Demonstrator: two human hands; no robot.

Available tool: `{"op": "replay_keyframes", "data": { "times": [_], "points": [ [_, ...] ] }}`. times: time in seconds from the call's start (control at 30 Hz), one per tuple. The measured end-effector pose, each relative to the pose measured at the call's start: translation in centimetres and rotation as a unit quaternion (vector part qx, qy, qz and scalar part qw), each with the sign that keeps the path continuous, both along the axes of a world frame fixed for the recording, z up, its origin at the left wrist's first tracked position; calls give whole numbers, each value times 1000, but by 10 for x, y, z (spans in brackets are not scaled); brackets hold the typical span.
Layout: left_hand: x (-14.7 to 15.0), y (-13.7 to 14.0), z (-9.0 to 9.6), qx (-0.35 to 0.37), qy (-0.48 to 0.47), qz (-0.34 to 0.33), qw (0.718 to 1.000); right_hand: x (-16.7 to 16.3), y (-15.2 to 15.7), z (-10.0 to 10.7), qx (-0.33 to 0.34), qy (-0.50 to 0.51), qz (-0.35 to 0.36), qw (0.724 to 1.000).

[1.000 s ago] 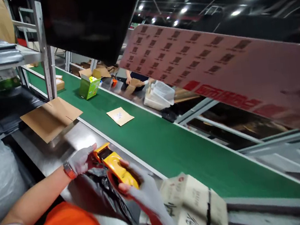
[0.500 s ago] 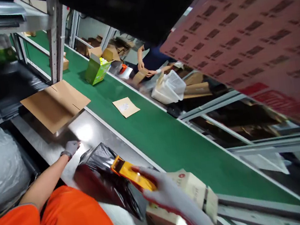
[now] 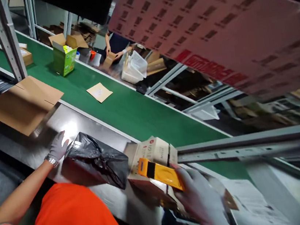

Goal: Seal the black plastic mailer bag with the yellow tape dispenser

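Note:
A parcel wrapped in shiny black plastic (image 3: pixel 96 158) lies on the metal worktop in front of me. My left hand (image 3: pixel 58 146), in a grey glove, is at the parcel's left end with its fingers apart and nothing in them; whether a fingertip touches the plastic, I cannot tell. To the right, my gloved right hand (image 3: pixel 200 190) is closed around a long yellow handheld tool (image 3: pixel 162 174) with a black band; its exact kind does not show. The tool is held in front of a pale printed box (image 3: pixel 155 149), which stands just right of the parcel.
A green conveyor belt (image 3: pixel 139 112) runs behind the worktop, carrying a flat paper envelope (image 3: pixel 99 92) and an open green carton (image 3: pixel 65 59). Flat cardboard (image 3: pixel 24 103) lies at left. A pink barcode board (image 3: pixel 183 27) hangs overhead. Across the belt, a person's hands (image 3: pixel 116 55) hold a box.
My right hand has moved the yellow tool from over the black parcel rightward to the pale box. My left hand has opened its fingers beside the parcel. The view has turned right.

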State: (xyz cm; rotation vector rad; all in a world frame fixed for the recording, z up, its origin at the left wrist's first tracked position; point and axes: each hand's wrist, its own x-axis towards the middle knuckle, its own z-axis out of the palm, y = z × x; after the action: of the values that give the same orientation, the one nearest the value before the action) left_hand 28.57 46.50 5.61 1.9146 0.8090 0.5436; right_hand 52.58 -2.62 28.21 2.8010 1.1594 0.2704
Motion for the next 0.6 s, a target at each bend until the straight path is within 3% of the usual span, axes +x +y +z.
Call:
{"op": "replay_keyframes", "data": {
  "times": [0.07, 0.17, 0.27, 0.33, 0.47, 0.6],
  "points": [
    [-5, -12, 13, 27, -32, -61, 997, -2, -25, -39, 33, 57, -72, 995],
    [-16, -23, 22, 54, -30, -187, 980, -13, -42, -113, 92, 170, -149, 970],
    [-28, -20, 22, 94, 37, -295, 950, -29, -38, -187, 178, 255, -234, 921],
    [-32, -14, 18, 147, 79, -331, 929, -39, -32, -227, 259, 287, -285, 877],
    [-25, -2, 0, 268, 94, -340, 897, -53, -11, -278, 427, 335, -287, 790],
    [-9, 8, -25, 351, 19, -331, 876, -55, 19, -297, 531, 385, -307, 689]
  ]
}}
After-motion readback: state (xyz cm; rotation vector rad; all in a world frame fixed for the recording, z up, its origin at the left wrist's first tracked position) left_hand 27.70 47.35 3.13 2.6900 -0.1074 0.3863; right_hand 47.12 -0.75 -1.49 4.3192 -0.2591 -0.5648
